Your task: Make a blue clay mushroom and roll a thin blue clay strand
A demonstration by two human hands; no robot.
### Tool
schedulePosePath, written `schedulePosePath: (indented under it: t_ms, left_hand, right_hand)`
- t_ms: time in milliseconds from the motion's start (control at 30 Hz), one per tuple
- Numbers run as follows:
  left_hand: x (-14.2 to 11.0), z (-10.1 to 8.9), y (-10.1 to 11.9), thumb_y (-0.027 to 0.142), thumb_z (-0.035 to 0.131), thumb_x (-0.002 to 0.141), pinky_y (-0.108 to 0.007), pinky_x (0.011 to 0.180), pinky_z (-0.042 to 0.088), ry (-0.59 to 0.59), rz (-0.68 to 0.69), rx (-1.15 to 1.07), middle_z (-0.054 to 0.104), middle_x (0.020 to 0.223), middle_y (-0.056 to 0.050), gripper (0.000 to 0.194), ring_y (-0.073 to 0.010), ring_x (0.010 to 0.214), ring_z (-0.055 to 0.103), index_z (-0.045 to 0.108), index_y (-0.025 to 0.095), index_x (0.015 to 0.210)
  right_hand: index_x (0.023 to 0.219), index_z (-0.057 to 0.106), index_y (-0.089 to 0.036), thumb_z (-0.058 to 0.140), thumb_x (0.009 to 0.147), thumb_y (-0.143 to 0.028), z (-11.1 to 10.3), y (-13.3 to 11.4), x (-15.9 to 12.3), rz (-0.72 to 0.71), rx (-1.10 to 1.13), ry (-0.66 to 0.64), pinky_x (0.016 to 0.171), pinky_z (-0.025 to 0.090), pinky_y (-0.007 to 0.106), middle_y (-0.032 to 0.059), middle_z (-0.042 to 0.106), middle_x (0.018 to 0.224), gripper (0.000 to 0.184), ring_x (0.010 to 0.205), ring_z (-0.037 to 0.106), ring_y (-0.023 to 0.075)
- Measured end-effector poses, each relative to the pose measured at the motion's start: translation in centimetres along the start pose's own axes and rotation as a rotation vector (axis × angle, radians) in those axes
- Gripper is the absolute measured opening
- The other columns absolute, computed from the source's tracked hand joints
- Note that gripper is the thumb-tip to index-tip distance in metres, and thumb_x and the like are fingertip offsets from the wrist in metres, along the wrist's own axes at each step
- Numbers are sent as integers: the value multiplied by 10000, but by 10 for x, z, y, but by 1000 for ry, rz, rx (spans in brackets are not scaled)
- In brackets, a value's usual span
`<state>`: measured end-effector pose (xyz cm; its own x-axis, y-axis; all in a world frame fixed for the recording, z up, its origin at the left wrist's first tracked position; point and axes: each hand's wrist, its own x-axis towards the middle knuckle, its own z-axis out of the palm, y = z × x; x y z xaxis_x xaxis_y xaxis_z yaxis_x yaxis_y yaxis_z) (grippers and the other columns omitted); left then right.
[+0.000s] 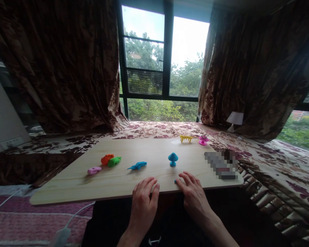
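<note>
My left hand (145,199) rests at the near edge of the table, palm down, with its fingers stretched out and nothing in them. My right hand (192,192) lies at the same edge with its fingers spread. Beside its leftmost fingertip is a tiny blue piece (175,181), which looks like modelling clay; whether the finger presses on it I cannot tell. Just beyond stands a blue clay mushroom (172,159), upright on its stem. A blue clay figure (137,166) with a pointed end lies ahead of my left hand.
On the wooden table (74,187), orange (107,159), green (114,161) and pink (94,170) clay lumps sit at left. A yellow legged figure (186,138) and a magenta piece (203,140) stand at the back right. A blurred dark object (221,166) lies at right.
</note>
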<state>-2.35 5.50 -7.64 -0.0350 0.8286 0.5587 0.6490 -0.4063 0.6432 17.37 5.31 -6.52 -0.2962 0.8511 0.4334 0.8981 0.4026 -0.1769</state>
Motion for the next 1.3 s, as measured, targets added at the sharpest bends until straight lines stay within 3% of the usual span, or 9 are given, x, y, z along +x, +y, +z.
schedulePosePath:
  t_ms: [233,333,467,667,800,933,1067,1200,1300]
  left_hand:
    - [2,3,2,289,485,851,-474,981,362,-4,70,88,630,1121,-112,264,-261,1102,517,643,173,1028]
    - [5,10,9,252,491,842,-460,961,380,-24,113,101,637,1096,-99,238,-254,1084,525,647,186,1010]
    - [14,16,19,195,503,819,-453,942,388,-57,168,106,653,1038,-81,215,-249,1039,542,658,202,967]
    - [28,22,30,149,490,810,-444,925,380,-126,215,99,646,948,-62,233,-239,974,543,671,227,936]
    - [33,31,33,143,489,809,-447,910,371,-184,219,68,637,916,-67,228,-240,942,536,682,220,903]
    - [35,34,35,141,503,798,-455,916,346,-211,190,12,630,920,-81,219,-247,943,521,686,201,900]
    - [37,33,37,158,519,789,-457,937,313,-241,135,-91,627,845,-55,192,-239,905,515,698,227,774]
    - [38,26,38,194,572,758,-465,963,288,-233,0,-256,628,785,-44,128,-249,912,517,684,219,702]
    - [33,13,44,274,580,771,-421,903,380,-251,-156,-448,673,830,-52,129,-239,898,570,687,203,775]
  right_hand:
    - [1251,528,-231,411,672,39,3,1,-6,-26,-7,-13,1055,243,401,51,485,1343,649,1309,298,235]
    - [1214,555,-227,416,682,25,1,1,-4,-13,4,-8,1052,245,402,53,489,1336,605,1307,301,237]
    - [1166,591,-202,411,710,5,1,0,6,0,6,5,1044,258,398,64,502,1326,533,1297,316,243]
    - [1254,522,-189,381,655,53,-2,6,4,39,-2,62,1044,264,380,63,506,1322,662,1282,334,225]
    - [1172,581,-231,385,641,52,-6,8,1,42,15,63,1032,277,383,45,521,1298,633,1280,336,226]
    - [1128,607,-249,404,662,36,-4,7,0,24,55,54,1021,294,400,44,539,1271,582,1268,353,238]
    - [1134,609,-239,405,654,53,-4,8,-1,34,135,99,1018,302,434,65,552,1251,598,1252,373,255]
    - [1136,608,-215,421,730,21,-12,12,1,60,319,187,991,360,428,89,571,1199,505,1169,458,251]
    - [1122,603,-224,457,832,-86,-23,9,4,75,477,224,921,449,357,71,594,1136,353,1072,538,207]
